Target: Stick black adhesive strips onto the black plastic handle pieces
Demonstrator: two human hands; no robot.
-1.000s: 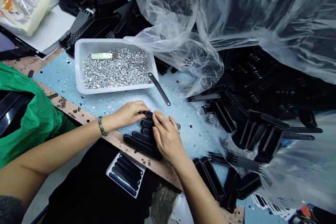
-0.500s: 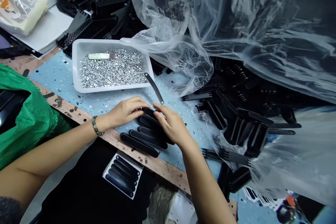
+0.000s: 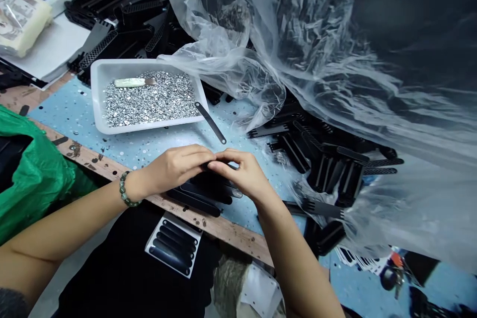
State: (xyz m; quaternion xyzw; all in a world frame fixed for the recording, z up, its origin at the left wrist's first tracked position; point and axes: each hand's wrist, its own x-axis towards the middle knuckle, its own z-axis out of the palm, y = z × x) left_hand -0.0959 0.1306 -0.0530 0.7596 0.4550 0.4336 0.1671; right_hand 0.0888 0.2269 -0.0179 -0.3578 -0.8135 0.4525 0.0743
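While the left hand (image 3: 173, 169) and right hand (image 3: 242, 174) sat close together, nearly tip to tip, they had a slim black plastic strip (image 3: 208, 165) pinched between them, so a narrow grip, nothing wide. More rounded black plastic strips (image 3: 194, 198) lay bunched right under the palms on a pale blue speckled mat (image 3: 149, 146), just shy of the worn wooden bench edge (image 3: 219, 228), so there wasn't much room on that side. Ahead of the hands was a decent patch of open mat, then a white plastic tray (image 3: 97, 104) heaped with small silver washers (image 3: 149, 104), with a white-handled utility knife (image 3: 130, 82) lying on top. A thin dark metal bar (image 3: 210, 122) ran from the tray's rim out across the mat. To the right, a heap of black mesh-sided plastic parts (image 3: 320, 159) under a crinkly clear plastic sheet (image 3: 298, 49) crowded the space. A green plastic bag (image 3: 33, 174) sat past the bench's left edge. Any print on the packet at top left was too small to read.
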